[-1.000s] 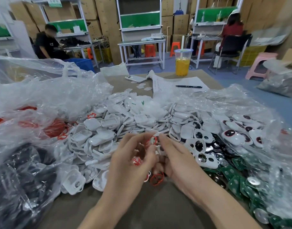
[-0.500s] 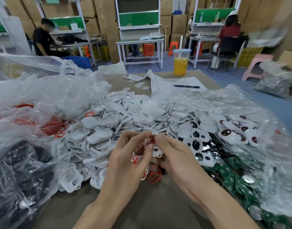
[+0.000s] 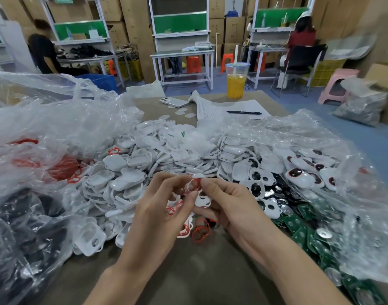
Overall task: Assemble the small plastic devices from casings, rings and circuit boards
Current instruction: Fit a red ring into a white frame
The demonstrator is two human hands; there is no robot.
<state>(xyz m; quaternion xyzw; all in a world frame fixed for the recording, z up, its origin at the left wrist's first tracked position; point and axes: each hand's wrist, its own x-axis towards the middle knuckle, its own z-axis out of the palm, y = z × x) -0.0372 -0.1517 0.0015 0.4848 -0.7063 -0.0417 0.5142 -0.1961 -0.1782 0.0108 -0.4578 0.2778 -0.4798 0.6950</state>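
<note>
The brown table (image 3: 210, 274) carries everything within reach. The clear bags are rolled open so that I can pick from them without digging. The bag (image 3: 56, 133) at nine to ten o'clock holds the stock of red rings. The bag (image 3: 333, 164) at two to three o'clock holds casings with dark windows.

The heap of white casings (image 3: 166, 157) lies spilled at twelve o'clock, touching my fingertips' side of the table, so the next shell is only a short reach away. Green circuit boards (image 3: 307, 236) lie fanned at four o'clock, beside my right wrist, probably for a later step. A few loose rings (image 3: 200, 232) lie at six o'clock, under my hands.

Both hands meet at the centre, raised just above the table, so I can see the fit while I work. My right hand (image 3: 232, 210) has its thumb and forefinger closed narrow on the top edge of one casing (image 3: 203, 200), with the lower fingers curled beneath to steady it. My left hand (image 3: 158, 221) is curled too, with its thumb and forefinger pinching the red ring (image 3: 192, 186) against that casing's opening. Another ring (image 3: 171, 209) seems tucked under its lower fingers. I judge I am seating the ring in the casing, but I cannot tell how far round it has gone.
</note>
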